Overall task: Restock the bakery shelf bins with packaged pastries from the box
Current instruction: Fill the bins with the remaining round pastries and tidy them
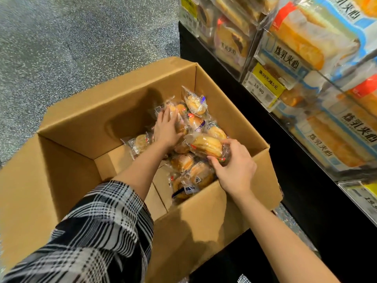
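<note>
The right hand (234, 168) pinches a wrapped pastry (206, 147) above the pile in the box (204, 211); the left hand (166, 127) lies flat on other packs; gathering several gently avoids crushing.

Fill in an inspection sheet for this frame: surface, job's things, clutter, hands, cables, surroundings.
Surface: speckled grey floor; the open cardboard box stands on it.
Job's things: wrapped pastries piled toward the box's right side; clear shelf bins on the right already hold packaged bread.
Clutter: nothing seen.
Hands: left hand lies fingers spread on the pile; right hand grips one wrapped pastry at the pile's top.
Cables: nothing seen.
Surroundings: yellow price tag on a bin front, black shelf base below, plaid sleeve on the left arm.
</note>
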`<state>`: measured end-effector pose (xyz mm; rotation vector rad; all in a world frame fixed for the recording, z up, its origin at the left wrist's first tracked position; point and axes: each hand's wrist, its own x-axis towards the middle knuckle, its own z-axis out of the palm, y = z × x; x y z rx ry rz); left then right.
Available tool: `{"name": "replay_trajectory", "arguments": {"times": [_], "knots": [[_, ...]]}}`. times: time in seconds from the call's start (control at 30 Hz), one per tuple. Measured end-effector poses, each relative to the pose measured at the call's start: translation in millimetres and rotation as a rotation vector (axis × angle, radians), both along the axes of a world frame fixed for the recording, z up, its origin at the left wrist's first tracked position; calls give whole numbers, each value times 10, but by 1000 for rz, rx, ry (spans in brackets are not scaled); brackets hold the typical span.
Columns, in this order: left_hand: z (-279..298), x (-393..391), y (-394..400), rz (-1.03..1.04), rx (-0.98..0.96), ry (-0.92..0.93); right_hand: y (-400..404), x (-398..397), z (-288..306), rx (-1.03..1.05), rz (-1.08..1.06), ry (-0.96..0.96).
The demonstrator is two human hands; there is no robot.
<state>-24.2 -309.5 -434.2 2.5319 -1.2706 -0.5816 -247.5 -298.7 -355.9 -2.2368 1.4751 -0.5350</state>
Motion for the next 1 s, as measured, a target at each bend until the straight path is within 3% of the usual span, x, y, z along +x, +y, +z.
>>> {"name": "replay_trajectory", "arguments": {"times": [0.13, 0.37, 0.57, 0.63, 0.73, 0.87, 1.0], "knots": [[-53, -1, -6, 16, -25, -41, -16, -3, 5, 26, 2, 14], [27, 117, 161, 315, -384, 154, -12, -44, 4, 43, 28, 5], [78, 217, 435, 428, -546, 266, -10, -51, 2, 41, 26, 23], [164, 218, 507, 485, -684, 412, -13, -48, -3, 49, 20, 36], [286, 145, 718, 541, -848, 789, -20, -38, -10, 50, 18, 31], [266, -65, 1061, 663, -882, 1318, -25, -34, -23, 19, 15, 18], [247, -224, 1232, 790, -904, 1691, -22, -40, -36, -4, 19, 18]]}}
